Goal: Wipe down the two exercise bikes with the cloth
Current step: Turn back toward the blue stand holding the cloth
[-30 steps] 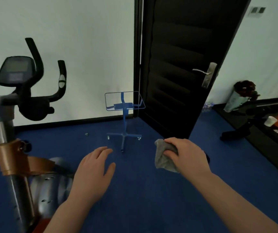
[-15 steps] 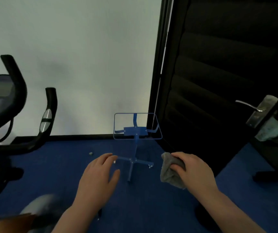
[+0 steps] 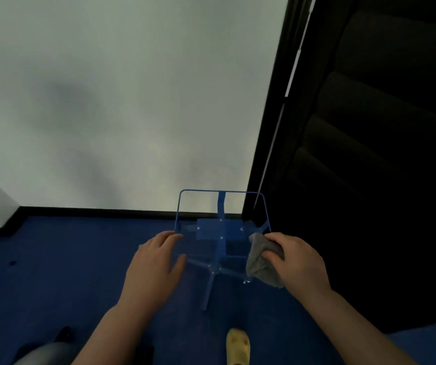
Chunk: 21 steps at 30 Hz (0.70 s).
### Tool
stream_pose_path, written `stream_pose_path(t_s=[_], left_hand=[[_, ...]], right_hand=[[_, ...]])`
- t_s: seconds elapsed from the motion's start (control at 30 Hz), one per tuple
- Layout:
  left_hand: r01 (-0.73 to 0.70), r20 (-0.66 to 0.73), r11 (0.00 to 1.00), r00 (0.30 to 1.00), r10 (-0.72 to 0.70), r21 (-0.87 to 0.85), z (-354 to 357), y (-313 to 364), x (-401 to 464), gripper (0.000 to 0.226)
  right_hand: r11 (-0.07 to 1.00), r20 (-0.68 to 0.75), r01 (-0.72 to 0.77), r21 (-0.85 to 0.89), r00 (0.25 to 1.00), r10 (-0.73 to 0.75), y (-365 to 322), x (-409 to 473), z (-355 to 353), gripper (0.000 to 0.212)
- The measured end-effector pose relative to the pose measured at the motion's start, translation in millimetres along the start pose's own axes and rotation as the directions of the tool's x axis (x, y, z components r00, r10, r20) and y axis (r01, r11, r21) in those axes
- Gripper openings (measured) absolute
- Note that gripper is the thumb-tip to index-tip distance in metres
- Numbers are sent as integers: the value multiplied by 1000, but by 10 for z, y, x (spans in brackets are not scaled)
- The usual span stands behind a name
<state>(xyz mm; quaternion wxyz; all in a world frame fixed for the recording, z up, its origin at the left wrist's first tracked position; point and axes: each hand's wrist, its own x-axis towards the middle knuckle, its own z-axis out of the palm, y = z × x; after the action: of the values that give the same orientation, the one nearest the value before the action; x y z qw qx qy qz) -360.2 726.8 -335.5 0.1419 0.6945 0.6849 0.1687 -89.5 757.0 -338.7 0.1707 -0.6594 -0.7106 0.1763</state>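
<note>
Two hands reach over a blue wire stand (image 3: 222,233) on blue floor.
The right hand (image 3: 294,259) grips a grey cloth (image 3: 260,262); the left hand (image 3: 156,262), fingers spread, seems just beside the stand's rim.

The light is dim and cool. The wall (image 3: 122,101) in the upper left is the brightest part, with a soft grey shadow on it. The door (image 3: 385,154) on the right is almost black, with little detail. The whole picture is slightly soft, and straight lines bend near the edges.
</note>
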Motion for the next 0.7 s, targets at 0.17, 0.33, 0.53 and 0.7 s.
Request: stream_pose_path(t_s=[0.17, 0.33, 0.53, 0.7], left_hand=[[74, 94, 997, 993, -76, 21, 431, -126, 899, 42], [69, 174, 998, 982, -69, 4, 947, -262, 1673, 37], [34, 233, 999, 972, -34, 5, 1695, -640, 2345, 38], [53, 276, 998, 960, -46, -19, 2121, -859, 2496, 40]], right_hand=[[1000, 133, 10, -13, 991, -9, 248, 996, 458, 22], [999, 225, -47, 2, 973, 46, 466, 1777, 1108, 20], [995, 212, -99, -14, 972, 100, 823, 2509, 2028, 21], [980, 269, -187, -66, 943, 198, 1028, 2705, 2751, 19]])
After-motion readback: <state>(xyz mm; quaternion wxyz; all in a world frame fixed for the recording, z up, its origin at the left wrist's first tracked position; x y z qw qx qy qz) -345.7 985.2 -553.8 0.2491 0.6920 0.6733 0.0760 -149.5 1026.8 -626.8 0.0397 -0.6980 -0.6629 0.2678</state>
